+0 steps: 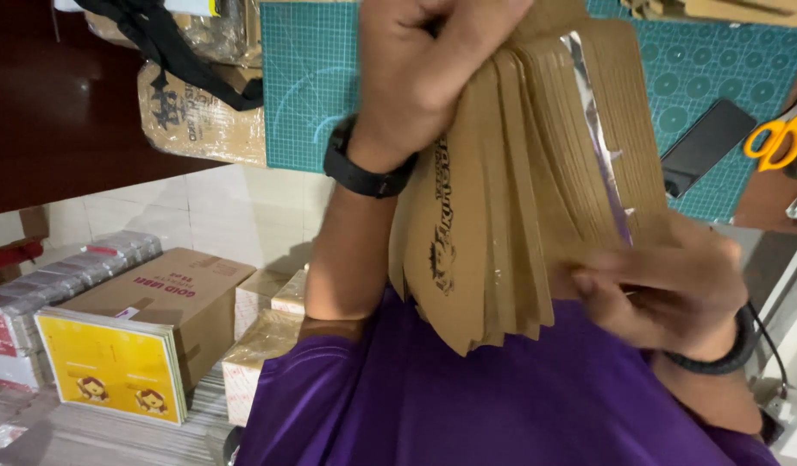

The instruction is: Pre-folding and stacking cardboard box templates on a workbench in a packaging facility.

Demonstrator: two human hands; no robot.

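- My left hand [424,69] was clenched over the top edge of a thick fanned stack of flat brown kraft-paper pouches [511,190], fingers curled tight round it, a black band on that wrist.
- My right hand [666,289] pinched the lower outer corner of the same stack, thumb on the front sheet, the rest of the fingers behind and mostly hidden.
- The stack hung between my two hands, close against my purple shirt [467,406], well above the teal gridded cutting mat [718,78] beyond my left hand.
- I judged the fan to be the risk: the pouches were splayed at their lower ends, and only my top grip bound them, so a slack squeeze could have let the inner ones slide out and drop.
- One pouch showed a shiny silver foil lining [597,129] along its edge; that slick face probably gripped less than the matte paper beside it.
- The paper looked stiff, dry and slightly ribbed at the edges, with a dark printed emblem on the front sheet.
- The orange-handled scissors [778,138] and a flat black phone [705,142] lay on the mat past my right hand; a falling bundle could have knocked them.
- Down past my left elbow sat a brown cardboard carton [170,298] and yellow printed cards [109,367].
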